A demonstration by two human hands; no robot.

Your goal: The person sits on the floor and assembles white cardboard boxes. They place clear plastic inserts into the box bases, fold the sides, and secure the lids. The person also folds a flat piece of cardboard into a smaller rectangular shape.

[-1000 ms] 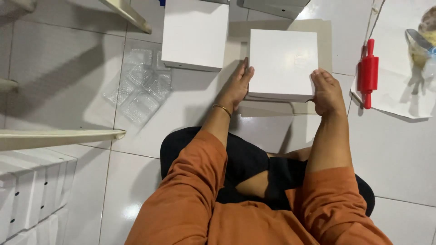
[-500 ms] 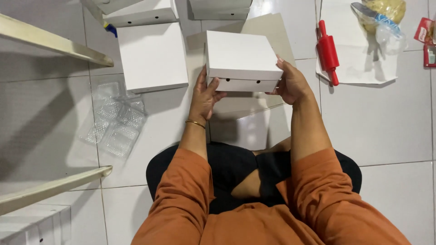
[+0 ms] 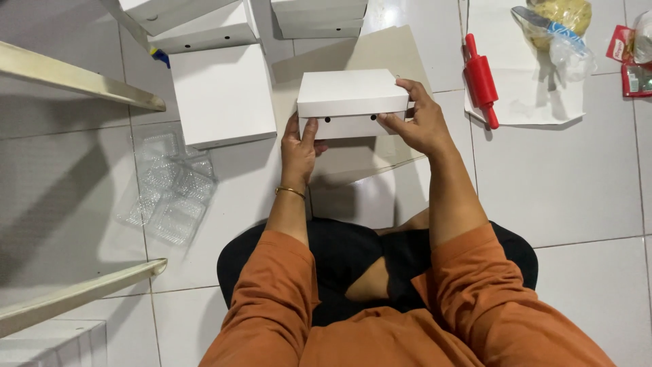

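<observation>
White lidded box (image 3: 350, 102) is held between both hands, raised over the beige card sheet (image 3: 380, 58) on the tiled floor. Left hand (image 3: 299, 149) is clamped on the box's near-left underside; right hand (image 3: 418, 119) is wrapped round its right end. Contact with the sheet can't be judged, probably clear. Red rolling pin (image 3: 481, 80) lies well right.

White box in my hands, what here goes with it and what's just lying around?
In use:
white box, held by left hand and right hand
cardboard sheet beneath it

Lying about:
other white box
clear plastic trays
red rolling pin
plastic bag
</observation>
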